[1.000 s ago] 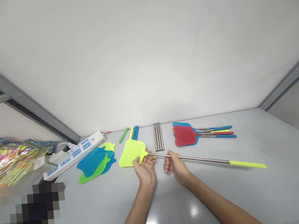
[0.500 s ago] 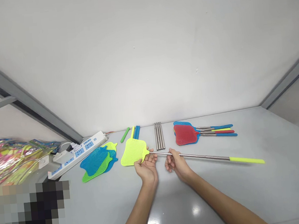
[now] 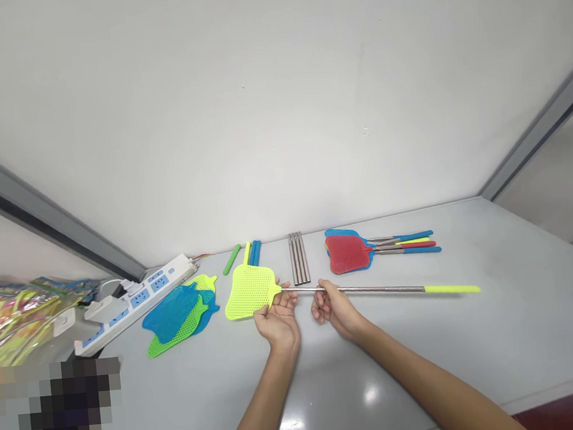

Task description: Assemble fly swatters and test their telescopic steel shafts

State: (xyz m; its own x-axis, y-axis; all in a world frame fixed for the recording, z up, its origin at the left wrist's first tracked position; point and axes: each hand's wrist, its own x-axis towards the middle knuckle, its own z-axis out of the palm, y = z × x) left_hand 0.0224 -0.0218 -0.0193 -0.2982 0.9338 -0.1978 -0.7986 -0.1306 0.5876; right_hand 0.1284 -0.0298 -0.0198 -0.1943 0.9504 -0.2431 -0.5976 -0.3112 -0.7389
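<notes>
A yellow fly swatter lies across both my hands, its perforated head (image 3: 251, 290) to the left and its thin telescopic metal rod (image 3: 380, 289) running right to a yellow handle (image 3: 452, 289). My left hand (image 3: 280, 322) is palm up and holds the swatter at the neck, thumb on the lower edge of the head, fingers beneath. On the rod, a short way right of the neck, my right hand (image 3: 335, 309) pinches with thumb and forefinger, its other fingers curled. Several metal rods (image 3: 298, 259) stand in a row on the table just beyond my hands.
Finished-looking swatters with a red head (image 3: 349, 253) on top lie at the back right. Loose blue and green swatter heads (image 3: 172, 315) are piled left, beside a white power strip (image 3: 143, 296). Green (image 3: 231, 259) and blue handle grips (image 3: 254, 252) lie near the wall. Bagged items (image 3: 15, 319) sit far left.
The camera view has shifted a little. The handle end of the held swatter has swung slightly up and left in the view. Both hands keep their hold on it.
</notes>
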